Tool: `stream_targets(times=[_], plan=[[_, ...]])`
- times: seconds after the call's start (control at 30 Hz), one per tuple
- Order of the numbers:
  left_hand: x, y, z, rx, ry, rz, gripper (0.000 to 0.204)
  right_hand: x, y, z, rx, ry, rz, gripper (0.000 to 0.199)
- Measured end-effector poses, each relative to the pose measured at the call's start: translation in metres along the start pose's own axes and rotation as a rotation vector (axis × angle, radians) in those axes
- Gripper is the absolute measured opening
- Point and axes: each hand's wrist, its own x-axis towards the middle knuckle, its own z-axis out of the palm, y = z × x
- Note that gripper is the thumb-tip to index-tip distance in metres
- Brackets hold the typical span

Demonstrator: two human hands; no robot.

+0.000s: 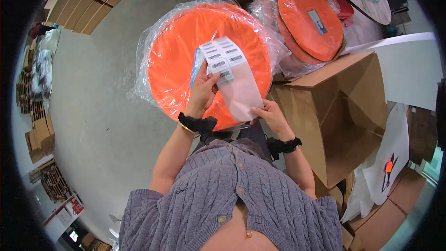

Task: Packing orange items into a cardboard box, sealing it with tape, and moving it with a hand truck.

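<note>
Holding one label strip [239, 79] are fingers [213, 80] of two hands [200, 96] [275, 119].

Bright light; plastic wrap [145, 67] glints; edges bent.

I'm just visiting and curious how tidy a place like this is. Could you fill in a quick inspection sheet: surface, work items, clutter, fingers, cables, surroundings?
Surface: grey floor; the support under the work is hidden.
Job's things: label strip with barcodes, held above a round orange item wrapped in clear plastic.
Clutter: open cardboard box at right; black tool with an orange part on white sheeting.
Fingers: left fingers pinch the strip's printed part; right fingers hold its blank lower end.
Cables: nothing seen.
Surroundings: stacked cardboard upper left; more orange rounds upper right.
</note>
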Motion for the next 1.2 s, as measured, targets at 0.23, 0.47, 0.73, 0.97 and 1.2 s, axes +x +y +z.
stream_targets(times=[0.23, 0.47, 0.73, 0.97, 1.2], plan=[[0.003, -0.094, -0.103, 0.206, 0.285, -0.279, 0.061, 0.023, 0.093, -0.018, -0.103, 0.081, 0.252, 0.025], [-0.022, -0.078, -0.079, 0.429, 0.148, -0.167, 0.075, 0.041, 0.096, -0.022, -0.288, 0.259, -0.087, 0.046], [-0.051, -0.044, -0.051, 0.5, -0.014, -0.01, 0.074, 0.038, 0.037, 0.012, -0.334, 0.154, -0.183, 0.05], [-0.08, -0.022, -0.03, 0.643, -0.165, -0.101, 0.054, 0.022, -0.005, 0.043, -1.019, 0.138, -0.709, 0.039], [-0.096, -0.013, -0.03, 0.765, -0.102, -0.177, 0.023, 0.015, 0.002, 0.056, -0.904, 0.048, -0.73, 0.018]])
